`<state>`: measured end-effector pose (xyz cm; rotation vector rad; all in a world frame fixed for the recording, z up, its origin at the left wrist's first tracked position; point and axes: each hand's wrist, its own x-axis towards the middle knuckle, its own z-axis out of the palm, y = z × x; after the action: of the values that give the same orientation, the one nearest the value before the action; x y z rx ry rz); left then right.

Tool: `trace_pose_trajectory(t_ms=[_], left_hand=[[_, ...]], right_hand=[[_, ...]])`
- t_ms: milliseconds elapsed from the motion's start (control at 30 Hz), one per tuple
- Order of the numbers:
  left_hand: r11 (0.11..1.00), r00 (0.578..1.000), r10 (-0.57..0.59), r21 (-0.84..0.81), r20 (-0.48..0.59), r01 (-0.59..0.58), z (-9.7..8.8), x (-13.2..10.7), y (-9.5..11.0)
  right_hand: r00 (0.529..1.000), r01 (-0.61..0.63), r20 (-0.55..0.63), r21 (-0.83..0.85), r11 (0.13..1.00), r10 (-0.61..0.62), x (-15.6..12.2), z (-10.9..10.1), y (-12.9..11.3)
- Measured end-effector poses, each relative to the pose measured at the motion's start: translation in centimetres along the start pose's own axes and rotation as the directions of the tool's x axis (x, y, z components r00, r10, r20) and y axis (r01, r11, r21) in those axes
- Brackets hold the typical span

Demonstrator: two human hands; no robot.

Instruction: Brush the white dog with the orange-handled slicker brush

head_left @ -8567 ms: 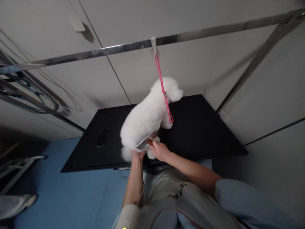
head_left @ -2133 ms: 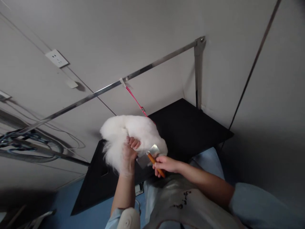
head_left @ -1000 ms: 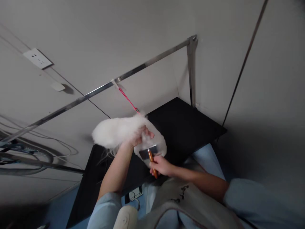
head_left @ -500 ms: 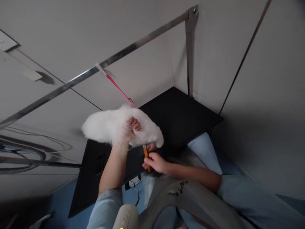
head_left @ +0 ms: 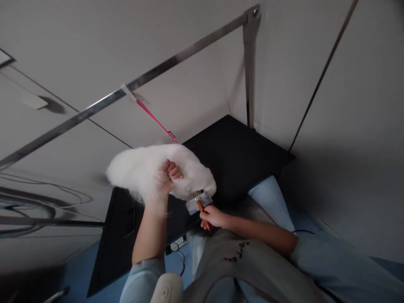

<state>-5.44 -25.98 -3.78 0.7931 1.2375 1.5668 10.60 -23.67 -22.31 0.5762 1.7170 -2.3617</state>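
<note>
A fluffy white dog [head_left: 132, 168] is on the black grooming table [head_left: 240, 147], seen from above; its face cannot be made out. My left hand [head_left: 170, 172] is closed in its coat, with fingers curled and long fur around the wrist. In my right hand [head_left: 214, 215] is a slicker brush [head_left: 199, 203], gripped by its orange-brown handle. The brush's flat metal back faces up, and its head is at the dog's lower edge. Its bristle side is hidden. A pink strap [head_left: 151, 114] runs down from the overhead bar to the dog.
A metal bar [head_left: 142, 80] crosses above the table, joined to an upright post [head_left: 248, 71] at the back corner. Pale walls stand close behind. Cables and a hose [head_left: 28, 206] hang at the left. A grey apron [head_left: 249, 261] covers my lap.
My right hand has shifted slightly right and turned the brush, so its metal back now shows. My left hand stays closed in the fur, and the view has moved a little.
</note>
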Motion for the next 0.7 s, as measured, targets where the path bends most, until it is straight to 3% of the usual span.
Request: trace_pose_trajectory(t_ms=[67, 133, 200, 267, 333, 400, 467, 533, 600, 633, 700], left_hand=[[1.000, 0.999, 0.029, -0.008, 0.015, -0.029, -0.1, -0.1, -0.1], [0.998, 0.998, 0.056, -0.029, 0.019, -0.055, -0.3, -0.3, -0.2], [0.996, 0.997, 0.077, -0.052, 0.024, -0.076, -0.4, -0.7, -0.2], [0.994, 0.996, 0.088, -0.075, 0.033, -0.086, -0.5, -1.1, -0.1], [0.991, 0.995, 0.092, -0.105, 0.038, -0.087, -0.5, -1.7, -0.2], [0.985, 0.994, 0.099, -0.148, 0.044, -0.091, -0.5, -2.2, -0.4], [0.976, 0.993, 0.109, -0.197, 0.051, -0.098, -0.4, -2.8, -0.5], [0.967, 0.991, 0.112, -0.237, 0.068, -0.093, -0.3, -3.3, -0.6], [0.963, 0.992, 0.104, -0.256, 0.074, -0.082, 0.0, -3.8, -0.7], [0.963, 0.992, 0.100, -0.257, 0.071, -0.079, 0.1, -4.0, -0.8], [0.967, 0.995, 0.095, -0.240, 0.029, -0.086, 0.4, -4.2, -0.9]], right_hand=[[0.995, 0.097, -0.001, -0.022, 0.995, -0.097, -0.3, -0.7, -0.1], [0.977, 0.191, -0.076, -0.108, 0.976, -0.200, -0.7, -1.7, -0.1], [0.983, 0.115, -0.118, -0.195, 0.974, -0.139, -1.3, -2.6, -0.3], [0.997, -0.008, -0.079, -0.247, 0.969, -0.012, -2.1, -3.1, -0.8], [0.999, 0.035, -0.027, -0.326, 0.945, -0.047, -2.8, -3.6, -1.9], [0.973, 0.190, -0.026, -0.481, 0.856, -0.230, -3.5, -4.3, -3.4], [0.934, 0.229, -0.057, -0.664, 0.712, -0.353, -4.0, -5.6, -4.6], [0.938, 0.119, -0.116, -0.778, 0.617, -0.326, -4.5, -6.9, -4.9], [0.956, 0.011, -0.163, -0.810, 0.586, -0.244, -5.0, -7.6, -4.8], [0.961, 0.008, -0.157, -0.808, 0.589, -0.229, -5.2, -7.7, -4.9], [0.958, 0.133, -0.059, -0.776, 0.616, -0.281, -5.2, -7.4, -5.5]])
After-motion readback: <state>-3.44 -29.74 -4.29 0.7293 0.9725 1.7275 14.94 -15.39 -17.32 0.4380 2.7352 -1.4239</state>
